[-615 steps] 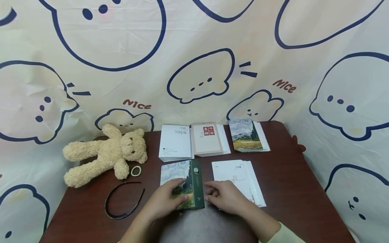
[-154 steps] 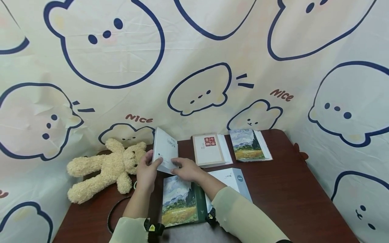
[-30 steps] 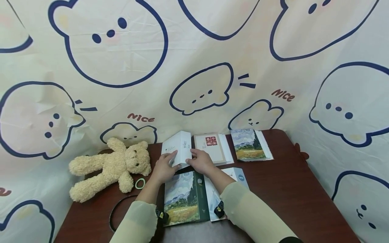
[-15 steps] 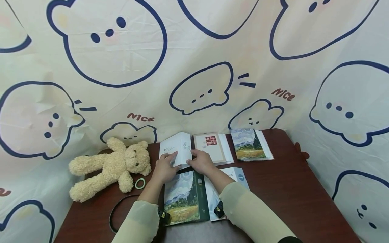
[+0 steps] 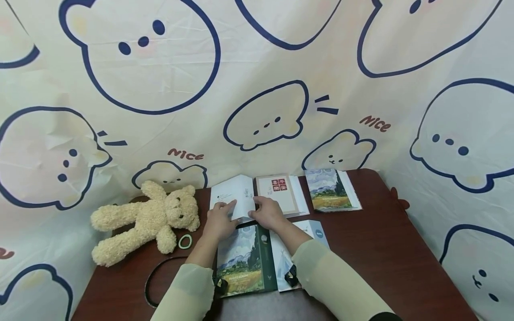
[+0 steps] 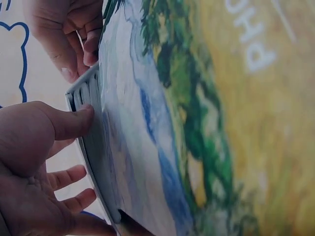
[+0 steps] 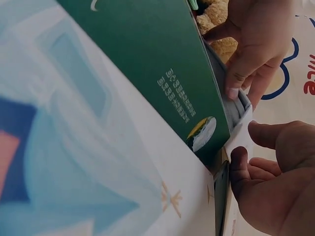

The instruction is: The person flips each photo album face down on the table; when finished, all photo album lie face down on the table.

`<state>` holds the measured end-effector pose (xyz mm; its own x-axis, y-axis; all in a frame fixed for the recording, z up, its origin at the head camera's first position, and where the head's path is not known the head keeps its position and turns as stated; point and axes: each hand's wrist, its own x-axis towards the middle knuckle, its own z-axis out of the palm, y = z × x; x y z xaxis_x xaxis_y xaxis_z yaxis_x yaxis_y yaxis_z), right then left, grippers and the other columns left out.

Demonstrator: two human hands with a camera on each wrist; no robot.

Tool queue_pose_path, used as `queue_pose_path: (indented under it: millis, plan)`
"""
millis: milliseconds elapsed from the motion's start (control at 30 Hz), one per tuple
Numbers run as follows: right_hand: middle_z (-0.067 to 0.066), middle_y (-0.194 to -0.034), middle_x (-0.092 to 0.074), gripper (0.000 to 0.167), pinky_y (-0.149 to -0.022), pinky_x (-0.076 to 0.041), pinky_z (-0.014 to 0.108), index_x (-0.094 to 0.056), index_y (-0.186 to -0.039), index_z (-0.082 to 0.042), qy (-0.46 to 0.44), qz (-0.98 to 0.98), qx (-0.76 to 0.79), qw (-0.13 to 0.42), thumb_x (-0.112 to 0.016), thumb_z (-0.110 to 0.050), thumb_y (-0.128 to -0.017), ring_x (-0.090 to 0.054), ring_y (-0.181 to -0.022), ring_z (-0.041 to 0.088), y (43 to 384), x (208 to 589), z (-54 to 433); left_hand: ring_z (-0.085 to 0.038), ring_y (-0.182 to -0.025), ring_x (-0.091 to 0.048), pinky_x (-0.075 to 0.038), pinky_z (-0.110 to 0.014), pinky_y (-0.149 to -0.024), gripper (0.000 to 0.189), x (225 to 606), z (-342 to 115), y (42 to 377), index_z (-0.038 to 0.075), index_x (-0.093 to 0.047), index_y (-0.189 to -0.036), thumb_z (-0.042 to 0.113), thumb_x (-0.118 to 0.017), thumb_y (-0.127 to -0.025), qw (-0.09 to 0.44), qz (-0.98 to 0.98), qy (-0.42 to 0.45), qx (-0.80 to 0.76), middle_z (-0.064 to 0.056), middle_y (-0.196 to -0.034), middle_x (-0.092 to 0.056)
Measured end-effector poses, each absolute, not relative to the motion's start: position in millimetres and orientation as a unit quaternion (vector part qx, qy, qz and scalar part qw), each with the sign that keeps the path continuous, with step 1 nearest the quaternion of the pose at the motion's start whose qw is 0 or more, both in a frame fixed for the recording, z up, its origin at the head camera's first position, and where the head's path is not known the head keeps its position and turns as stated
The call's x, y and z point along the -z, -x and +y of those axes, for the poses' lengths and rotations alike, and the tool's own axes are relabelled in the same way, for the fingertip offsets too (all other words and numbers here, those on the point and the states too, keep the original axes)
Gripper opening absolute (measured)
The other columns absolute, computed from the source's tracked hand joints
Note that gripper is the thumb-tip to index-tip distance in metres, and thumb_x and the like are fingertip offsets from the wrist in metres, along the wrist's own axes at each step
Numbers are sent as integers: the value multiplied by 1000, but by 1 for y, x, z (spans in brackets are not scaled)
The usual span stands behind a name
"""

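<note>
At the table's back left, a white photo album [image 5: 230, 189] lies with its spine on the right. My left hand [image 5: 218, 222] holds its near end, fingers on the cover. In the left wrist view, the left thumb [image 6: 74, 120] presses the page edges. My right hand [image 5: 268, 214] grips the album's near right corner at the spine; in the right wrist view its thumb and forefinger [image 7: 239, 160] meet that corner. Just in front of it lies a green-spined album with a painted landscape cover [image 5: 241, 263], partly under the left wrist.
A white album with blue spine [image 5: 317, 234] lies under the right forearm. Along the back stand a beige album with red characters [image 5: 277, 200] and a smaller landscape album [image 5: 327, 191]. To the left are a teddy bear [image 5: 148, 218], a green ring [image 5: 185, 241] and a black headband [image 5: 149, 285].
Earlier the hands were at the green-spined album in front. About five seconds ago they held the white album tilted up; it has since come down flatter. Over the last second it settled slightly.
</note>
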<state>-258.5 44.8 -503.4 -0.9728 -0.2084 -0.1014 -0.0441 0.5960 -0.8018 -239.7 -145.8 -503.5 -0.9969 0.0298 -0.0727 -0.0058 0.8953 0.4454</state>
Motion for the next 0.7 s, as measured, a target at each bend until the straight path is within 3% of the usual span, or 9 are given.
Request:
queue_pose_path:
  millis: [167,267,567,700]
  plan:
    - [10,-140,-65,58,-100,-54,44,-57,-148,-8,69,886,450,92,-73,-26,-96,-67,-116,25,257,504,49,-53,-138,-39,-48,-69,-98,69,506,-143,241,27,-48,-157,34,-76,-95,53,977,12,-204,-20,-156,-41]
    - [10,-147,-60,57,-103,-52,45,-56,-149,-8,71,882,456,95,-72,-25,-96,-66,-120,27,256,503,53,-53,-139,-37,-46,-74,-95,69,506,-142,241,28,-48,-157,33,-76,-95,62,979,24,-193,-19,-157,-40]
    - [12,-147,-60,62,-105,-50,48,-55,-149,-5,73,890,440,92,-76,-24,-94,-68,-117,30,255,498,72,-52,-140,-36,-42,-80,-94,68,501,-134,239,27,-47,-158,29,-74,-96,69,981,31,-177,-20,-157,-39]
    - [11,-148,-58,64,-111,-45,48,-54,-150,-6,65,905,409,93,-76,-26,-93,-59,-130,32,258,496,80,-51,-141,-36,-43,-79,-94,68,496,-130,237,26,-44,-159,30,-71,-97,71,983,21,-166,-21,-157,-38]
